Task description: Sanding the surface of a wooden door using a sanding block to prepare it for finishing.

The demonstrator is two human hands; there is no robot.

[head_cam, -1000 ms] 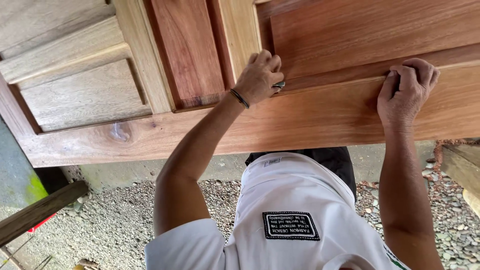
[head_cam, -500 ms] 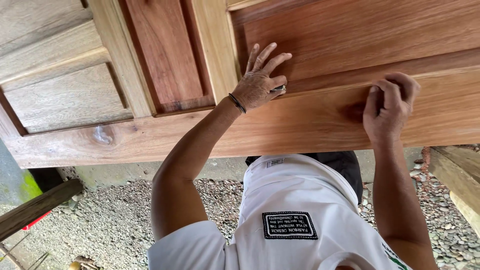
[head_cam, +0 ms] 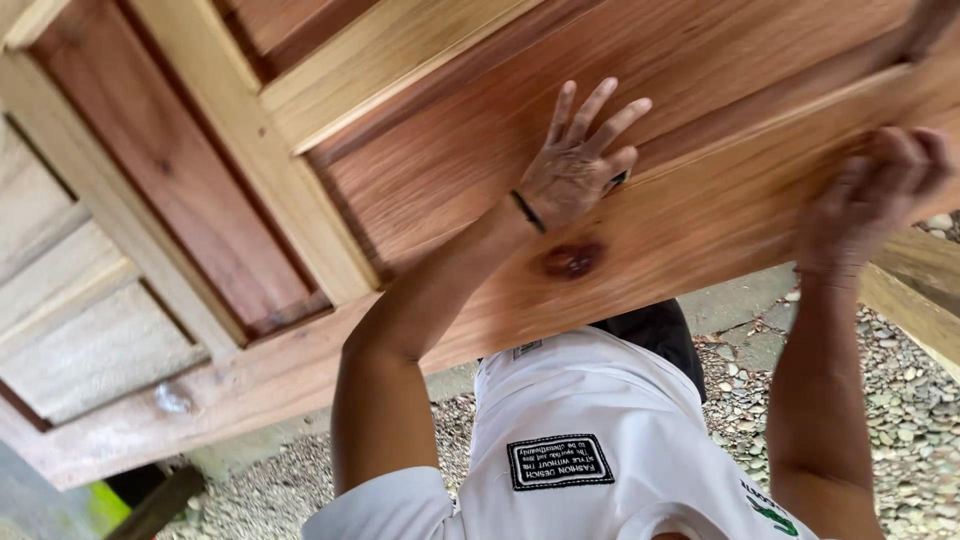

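1. Two hands were on the wooden door panel (head_cam: 700, 200), which filled the far side of the view.
2. Left hand (head_cam: 578, 165) had spread flat since a second ago, gripping nothing.
3. Right hand (head_cam: 868, 195) had slid along the near rail; too blurred to tell its grip.

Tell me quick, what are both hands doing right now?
Left hand: open, fingers spread, lying flat on the wooden door.
Right hand: blurred, against the door's bottom rail; open or closed cannot be told.

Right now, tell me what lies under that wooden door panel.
Below the wooden door panel shows grey gravel and a concrete strip. The left hand lies flat on the panel; the blurred right hand covers whatever is beneath it.
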